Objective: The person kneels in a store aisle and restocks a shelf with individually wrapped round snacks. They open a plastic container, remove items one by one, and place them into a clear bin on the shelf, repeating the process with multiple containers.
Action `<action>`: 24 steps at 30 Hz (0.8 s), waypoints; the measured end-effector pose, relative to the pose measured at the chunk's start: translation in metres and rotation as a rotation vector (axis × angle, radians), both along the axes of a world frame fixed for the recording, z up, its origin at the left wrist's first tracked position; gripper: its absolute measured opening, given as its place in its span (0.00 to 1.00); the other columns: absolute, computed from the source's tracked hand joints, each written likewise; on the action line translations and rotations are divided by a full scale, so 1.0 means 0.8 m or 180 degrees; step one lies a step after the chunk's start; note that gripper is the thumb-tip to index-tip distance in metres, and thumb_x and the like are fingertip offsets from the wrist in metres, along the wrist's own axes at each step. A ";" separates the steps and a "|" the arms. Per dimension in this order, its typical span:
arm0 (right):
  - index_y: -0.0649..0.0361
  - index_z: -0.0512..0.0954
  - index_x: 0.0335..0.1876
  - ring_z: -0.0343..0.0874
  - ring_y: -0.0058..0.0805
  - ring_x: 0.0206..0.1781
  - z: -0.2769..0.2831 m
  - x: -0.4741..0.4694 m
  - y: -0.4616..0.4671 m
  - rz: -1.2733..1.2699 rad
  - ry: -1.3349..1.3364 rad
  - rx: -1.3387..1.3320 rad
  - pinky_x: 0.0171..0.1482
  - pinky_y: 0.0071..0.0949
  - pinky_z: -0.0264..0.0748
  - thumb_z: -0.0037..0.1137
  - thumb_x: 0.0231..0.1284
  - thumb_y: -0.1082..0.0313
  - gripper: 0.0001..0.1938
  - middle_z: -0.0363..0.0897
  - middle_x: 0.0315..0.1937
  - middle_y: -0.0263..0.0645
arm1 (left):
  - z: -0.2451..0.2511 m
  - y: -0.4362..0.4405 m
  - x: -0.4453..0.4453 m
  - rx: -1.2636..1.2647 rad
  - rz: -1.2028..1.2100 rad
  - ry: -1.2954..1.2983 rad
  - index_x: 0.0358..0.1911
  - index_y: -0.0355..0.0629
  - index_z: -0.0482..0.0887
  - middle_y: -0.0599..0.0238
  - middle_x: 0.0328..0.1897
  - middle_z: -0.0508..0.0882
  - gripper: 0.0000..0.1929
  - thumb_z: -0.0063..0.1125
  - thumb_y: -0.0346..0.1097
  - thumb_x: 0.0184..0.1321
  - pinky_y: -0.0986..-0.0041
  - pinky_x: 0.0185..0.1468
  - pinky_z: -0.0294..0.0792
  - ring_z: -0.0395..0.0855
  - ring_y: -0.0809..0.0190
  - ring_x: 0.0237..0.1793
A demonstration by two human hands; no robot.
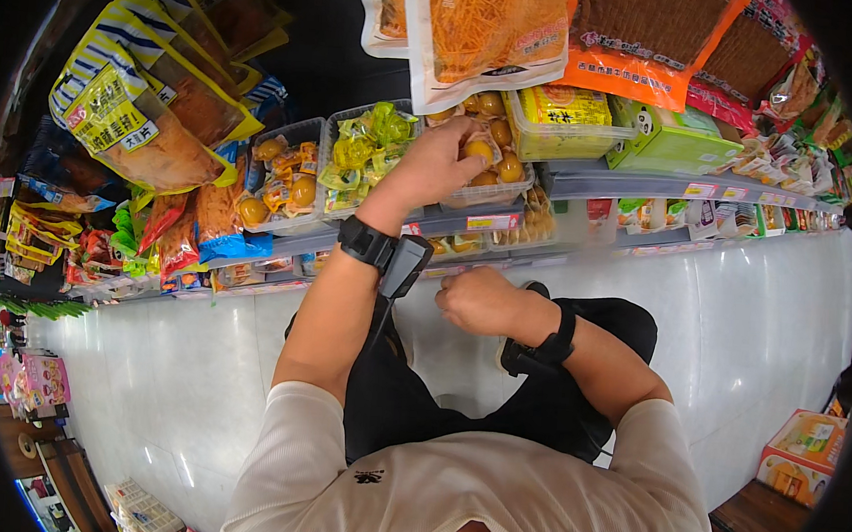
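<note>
My left hand (440,161) reaches into a clear plastic bin (490,194) on the shelf, its thumb and fingers at a packaged brown egg (478,151); whether it grips the egg I cannot tell. More wrapped eggs (509,167) lie around the fingertips. Over the bin's back hangs a pouch of orange shredded food (477,35). My right hand (477,298) is curled in front of the lower shelf, above my knees, and nothing shows in it; its palm side is hidden. Both wrists wear black straps.
Left of the egg bin stand a bin of green-wrapped snacks (367,149) and one of orange packets and eggs (285,184). To its right are a bin of yellow packets (563,117) and a green box (671,138). Hanging pouches (143,102) jut out at left.
</note>
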State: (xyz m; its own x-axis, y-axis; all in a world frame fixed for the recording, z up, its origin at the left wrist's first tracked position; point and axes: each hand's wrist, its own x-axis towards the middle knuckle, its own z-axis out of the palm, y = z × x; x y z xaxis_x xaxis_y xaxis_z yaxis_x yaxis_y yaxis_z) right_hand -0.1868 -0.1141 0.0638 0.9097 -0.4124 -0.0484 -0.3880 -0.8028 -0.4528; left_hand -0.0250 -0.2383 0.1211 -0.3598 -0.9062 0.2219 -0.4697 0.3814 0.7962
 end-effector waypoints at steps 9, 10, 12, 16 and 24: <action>0.60 0.82 0.34 0.86 0.47 0.40 -0.004 -0.026 -0.005 -0.0112 0.0347 -0.0101 0.40 0.46 0.82 0.61 0.60 0.60 0.11 0.83 0.36 0.44 | 0.006 -0.020 -0.014 0.0574 -0.0554 -0.0687 0.62 0.32 0.80 0.51 0.52 0.88 0.23 0.63 0.36 0.66 0.68 0.52 0.77 0.87 0.58 0.49; 0.60 0.82 0.34 0.86 0.47 0.40 -0.005 -0.027 -0.005 -0.0129 0.0314 -0.0107 0.40 0.46 0.82 0.60 0.60 0.60 0.11 0.83 0.36 0.44 | 0.010 -0.018 -0.016 0.0478 -0.0454 -0.0870 0.62 0.33 0.80 0.50 0.51 0.88 0.23 0.63 0.36 0.65 0.68 0.52 0.77 0.87 0.56 0.48; 0.61 0.82 0.33 0.86 0.48 0.39 -0.005 -0.030 -0.005 -0.0167 0.0253 -0.0126 0.39 0.46 0.82 0.60 0.60 0.60 0.11 0.82 0.35 0.44 | 0.017 -0.010 -0.021 0.0147 -0.0195 -0.1156 0.60 0.35 0.82 0.49 0.48 0.88 0.22 0.64 0.36 0.63 0.66 0.52 0.77 0.87 0.51 0.47; 0.61 0.82 0.32 0.85 0.48 0.38 -0.005 -0.033 -0.004 -0.0223 0.0191 -0.0178 0.37 0.47 0.82 0.59 0.59 0.61 0.10 0.82 0.34 0.45 | 0.023 -0.001 -0.028 -0.0871 0.0115 -0.1350 0.53 0.40 0.87 0.47 0.43 0.87 0.18 0.66 0.34 0.58 0.59 0.54 0.77 0.85 0.42 0.46; 0.61 0.82 0.31 0.85 0.48 0.36 -0.003 -0.035 -0.004 -0.0203 0.0052 -0.0251 0.36 0.47 0.82 0.59 0.56 0.62 0.09 0.82 0.33 0.45 | 0.016 0.010 -0.027 -0.0987 -0.0437 -0.1362 0.43 0.40 0.91 0.48 0.41 0.86 0.14 0.63 0.29 0.51 0.54 0.55 0.75 0.83 0.41 0.48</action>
State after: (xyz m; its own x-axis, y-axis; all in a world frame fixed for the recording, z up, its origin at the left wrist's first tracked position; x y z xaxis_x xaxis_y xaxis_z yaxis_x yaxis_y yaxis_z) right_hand -0.2149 -0.1175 0.0617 0.8808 -0.4727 -0.0282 -0.4464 -0.8091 -0.3823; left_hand -0.0468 -0.2307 0.1335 -0.5869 -0.7600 0.2792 -0.6565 0.6485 0.3854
